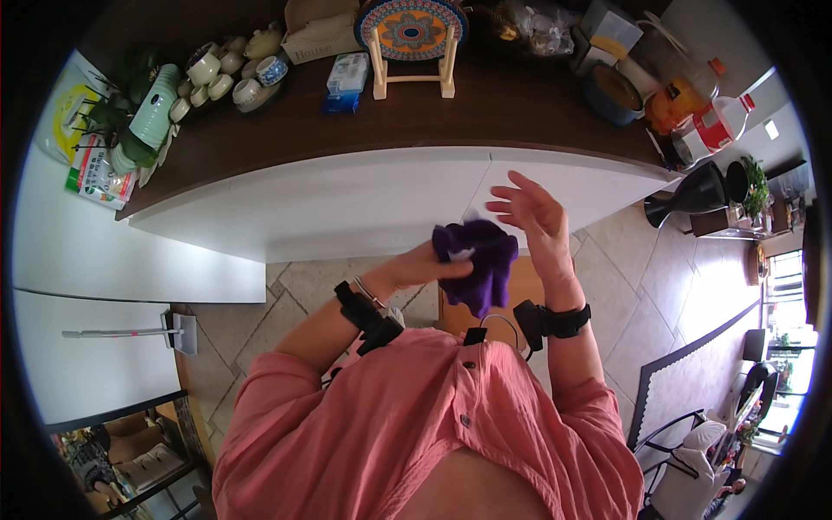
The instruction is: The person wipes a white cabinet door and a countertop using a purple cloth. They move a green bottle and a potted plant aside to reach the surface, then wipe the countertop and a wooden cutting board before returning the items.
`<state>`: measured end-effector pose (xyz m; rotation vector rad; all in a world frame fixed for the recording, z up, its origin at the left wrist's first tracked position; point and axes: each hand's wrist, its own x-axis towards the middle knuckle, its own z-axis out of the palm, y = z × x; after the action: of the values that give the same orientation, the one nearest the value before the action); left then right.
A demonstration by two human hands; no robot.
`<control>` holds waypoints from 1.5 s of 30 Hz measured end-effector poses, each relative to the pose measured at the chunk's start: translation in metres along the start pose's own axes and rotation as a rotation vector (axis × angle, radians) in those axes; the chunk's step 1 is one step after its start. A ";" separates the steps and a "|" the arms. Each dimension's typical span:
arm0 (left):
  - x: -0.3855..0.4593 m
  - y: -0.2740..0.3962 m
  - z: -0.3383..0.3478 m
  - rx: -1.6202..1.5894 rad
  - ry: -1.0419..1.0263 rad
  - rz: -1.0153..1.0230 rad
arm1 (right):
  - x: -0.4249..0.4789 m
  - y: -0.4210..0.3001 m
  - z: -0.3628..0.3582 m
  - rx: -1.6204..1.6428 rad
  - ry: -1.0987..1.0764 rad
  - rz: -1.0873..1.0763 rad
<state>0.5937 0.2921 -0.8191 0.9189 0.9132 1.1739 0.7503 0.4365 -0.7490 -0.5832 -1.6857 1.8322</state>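
A bunched purple cloth (484,266) is in my left hand (422,265), with the thumb lying across it. It hangs in front of the white cabinet doors (364,201), its lower folds close to my shirt. To the right of the cloth, my right hand (536,208) is raised with its fingers apart and nothing in it. Beyond both hands runs the dark wooden cabinet top (416,120). Part of my left hand's fingers is hidden behind the cloth.
On the cabinet top are a patterned plate on a wooden stand (447,81), a tea set (221,84), a stack of green cups (156,107), a blue bowl (611,97) and plastic bottles (712,133). A black vase (689,192) stands right; a dustpan (182,335) is at left.
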 end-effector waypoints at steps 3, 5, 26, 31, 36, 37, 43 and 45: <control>-0.006 0.000 -0.009 -0.121 0.069 -0.050 | -0.013 0.044 -0.021 -0.223 0.024 0.029; -0.006 0.008 -0.010 -0.222 0.056 -0.027 | -0.021 0.055 -0.022 -0.266 -0.073 0.096; -0.009 0.039 -0.022 -0.029 0.393 0.095 | -0.021 0.065 -0.021 -0.003 0.170 0.219; -0.006 0.033 -0.020 -0.009 0.565 0.055 | -0.022 0.075 -0.017 -0.095 0.272 0.153; -0.006 0.029 -0.023 0.233 0.601 0.138 | -0.022 0.062 -0.001 -0.393 0.042 -0.060; -0.006 0.033 -0.024 0.348 0.474 0.205 | -0.021 0.062 -0.002 -0.485 0.017 -0.057; -0.008 0.028 -0.018 1.071 0.377 0.042 | -0.014 0.062 -0.003 -0.940 -0.016 -0.331; -0.007 0.029 -0.022 1.143 0.414 -0.036 | -0.010 0.069 -0.006 -0.798 -0.010 -0.403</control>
<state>0.5630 0.2914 -0.7994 1.5551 2.0152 0.7526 0.7538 0.4320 -0.8184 -0.4814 -2.3235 0.8472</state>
